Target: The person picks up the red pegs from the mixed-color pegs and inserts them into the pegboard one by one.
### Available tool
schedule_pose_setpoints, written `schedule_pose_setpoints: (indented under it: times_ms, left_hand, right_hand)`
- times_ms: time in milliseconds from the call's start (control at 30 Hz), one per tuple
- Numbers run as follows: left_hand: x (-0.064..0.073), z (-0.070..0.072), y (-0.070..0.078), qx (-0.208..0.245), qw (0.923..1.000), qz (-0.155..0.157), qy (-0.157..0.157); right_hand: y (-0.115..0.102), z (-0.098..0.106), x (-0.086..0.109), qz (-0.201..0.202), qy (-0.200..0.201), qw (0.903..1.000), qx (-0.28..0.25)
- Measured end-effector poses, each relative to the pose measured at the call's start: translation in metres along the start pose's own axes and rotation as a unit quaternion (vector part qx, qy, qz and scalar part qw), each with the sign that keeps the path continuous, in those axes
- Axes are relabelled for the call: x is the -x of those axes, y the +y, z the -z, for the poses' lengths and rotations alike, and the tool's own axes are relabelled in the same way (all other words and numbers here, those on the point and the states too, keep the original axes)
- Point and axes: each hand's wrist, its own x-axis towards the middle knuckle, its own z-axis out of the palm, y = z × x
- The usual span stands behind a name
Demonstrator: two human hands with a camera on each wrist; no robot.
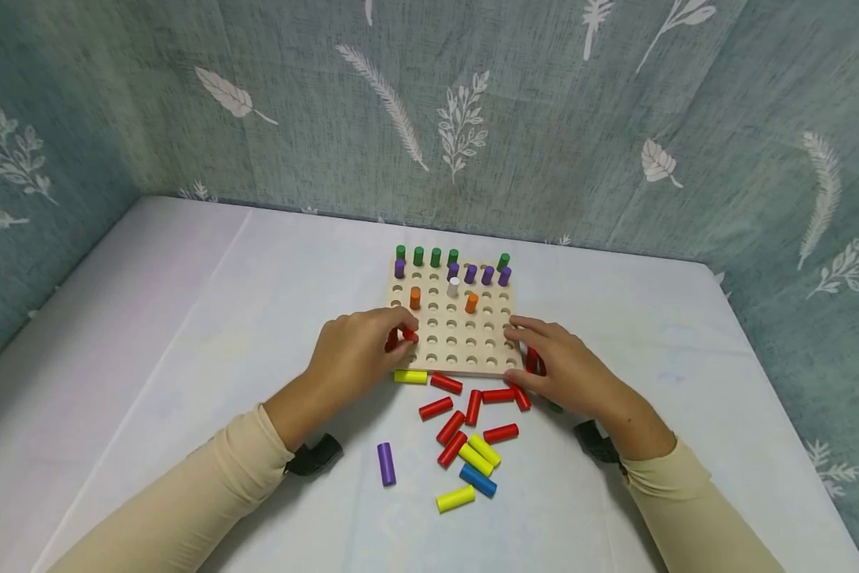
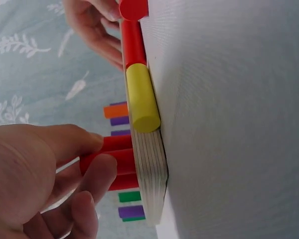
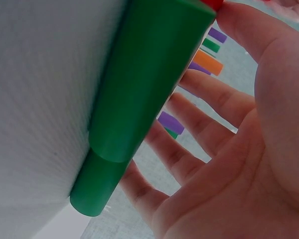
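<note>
A wooden pegboard (image 1: 452, 360) with rows of holes lies on the table. My left hand (image 1: 357, 342) is at its near left side, pinching a red peg (image 2: 120, 162) between thumb and finger. Other red pegs stand close to it in the left wrist view, partly hidden by the fingers. My right hand (image 1: 565, 366) rests at the board's right edge, fingers spread and loosely bent, holding nothing. Green pegs (image 3: 144, 84) lie beside that hand in the right wrist view. Green (image 1: 435, 257), purple (image 1: 488, 275), orange (image 1: 471, 303) and white pegs (image 1: 454, 286) stand in the board.
Loose red pegs (image 1: 451, 450), yellow pegs (image 1: 455, 499), a blue peg (image 1: 478, 481) and a purple peg (image 1: 386, 464) lie in front of the board. One yellow peg (image 1: 411, 376) lies along its front edge. Leaf-patterned cloth (image 1: 429, 119) hangs behind the table.
</note>
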Motion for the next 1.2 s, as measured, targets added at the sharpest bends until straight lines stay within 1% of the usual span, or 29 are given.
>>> schedule_pose_setpoints:
  times_ms: [233, 433, 600, 800, 933, 1000, 1200]
  left_hand:
    - [-0.0013, 0.0017, 0.0007, -0.004, 1.0, 0.002, -0.004]
    - [-0.0017, 0.0022, -0.001, -0.004, 1.0, 0.0, 0.002]
    - [-0.0009, 0.0, -0.0031, -0.008, 1.0, -0.003, -0.005]
    - [-0.0013, 0.0004, -0.0029, -0.005, 1.0, -0.007, 0.004]
    - [-0.0005, -0.0009, -0.0028, -0.009, 0.9998, 0.003, -0.017]
    - [-0.0005, -0.0022, -0.0028, -0.013, 0.9996, 0.003, -0.026]
    - [-0.0014, -0.0031, -0.0027, -0.014, 0.9994, -0.001, -0.033]
  right_hand:
    - [-0.0011, 0.0032, -0.0001, 0.001, -0.002, 1.0, -0.002]
    - [-0.0016, 0.0039, -0.0019, 0.001, 0.007, 1.0, 0.003]
    - [-0.0012, 0.0024, -0.0015, -0.003, -0.006, 1.0, 0.002]
    - [-0.0003, 0.0032, -0.0015, 0.001, 0.004, 1.0, 0.003]
    - [-0.0002, 0.0009, -0.0011, -0.001, -0.005, 1.0, 0.001]
    - [0.0002, -0.0001, -0.0003, -0.003, -0.007, 1.0, 0.0]
    - [0.001, -0.0006, 0.0004, 0.003, 0.004, 1.0, 0.0]
